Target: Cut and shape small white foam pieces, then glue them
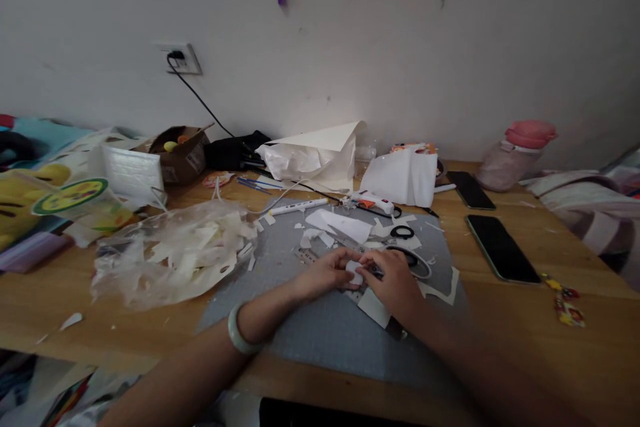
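Between my two hands is a small white paper piece (355, 272), roughly rounded in outline. My left hand (327, 272) has its fingers closed on its left side. From the right, my right hand (393, 277) pinches the edge of the same piece with thumb and finger. Scissors (423, 267) with black-lined handles lie just beyond my right hand, partly hidden by paper scraps. A cream paper scrap (374, 307) lies under my right wrist. Folded white paper (343, 223) rests beyond my hands on the grey mat (320, 340).
A plastic bag of paper scraps (180, 250) lies left. Behind the mat are a white glue gun (373, 202), a white pen (299, 207) and crumpled paper (315, 157). Two phones (503, 248) and a pink-lidded bottle (510, 157) stand right. A cardboard box (183, 157) sits by the wall.
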Available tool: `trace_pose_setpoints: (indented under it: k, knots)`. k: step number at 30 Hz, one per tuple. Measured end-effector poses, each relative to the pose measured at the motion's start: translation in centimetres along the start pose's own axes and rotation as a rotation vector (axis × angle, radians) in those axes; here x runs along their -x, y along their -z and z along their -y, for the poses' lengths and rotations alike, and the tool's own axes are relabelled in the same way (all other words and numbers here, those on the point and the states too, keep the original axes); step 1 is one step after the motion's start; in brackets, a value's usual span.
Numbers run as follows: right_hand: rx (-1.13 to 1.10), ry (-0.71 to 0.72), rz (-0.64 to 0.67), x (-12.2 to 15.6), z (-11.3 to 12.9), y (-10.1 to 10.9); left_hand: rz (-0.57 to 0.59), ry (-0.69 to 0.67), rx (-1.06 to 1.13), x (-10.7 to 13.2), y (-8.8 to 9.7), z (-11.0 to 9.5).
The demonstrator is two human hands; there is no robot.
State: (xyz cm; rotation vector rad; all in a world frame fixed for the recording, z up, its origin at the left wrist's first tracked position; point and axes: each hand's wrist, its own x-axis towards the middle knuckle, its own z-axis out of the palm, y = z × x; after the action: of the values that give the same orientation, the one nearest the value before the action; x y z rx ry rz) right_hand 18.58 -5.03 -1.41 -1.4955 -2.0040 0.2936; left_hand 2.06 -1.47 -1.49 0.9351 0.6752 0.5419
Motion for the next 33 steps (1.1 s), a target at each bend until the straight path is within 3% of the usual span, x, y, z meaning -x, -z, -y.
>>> trace_pose_setpoints:
  k: [5,15,24,33]
  knots:
    - [-0.146,-0.051,-0.057,-0.1,-0.7,0.1,-0.018,0.017,-0.047,-0.1,-0.2,0.0]
    - [-0.282,-0.021,-0.004,0.2,-0.7,-0.1,-0.015,-0.036,-0.215,-0.5,0.1,0.1]
    - [-0.143,-0.058,0.038,-0.2,-0.3,0.3,0.065,-0.022,-0.138,-0.8,0.8,0.8]
    - [-0.086,-0.051,0.076,-0.3,-0.1,0.3,0.045,-0.091,-0.248,-0.6,0.7,0.4]
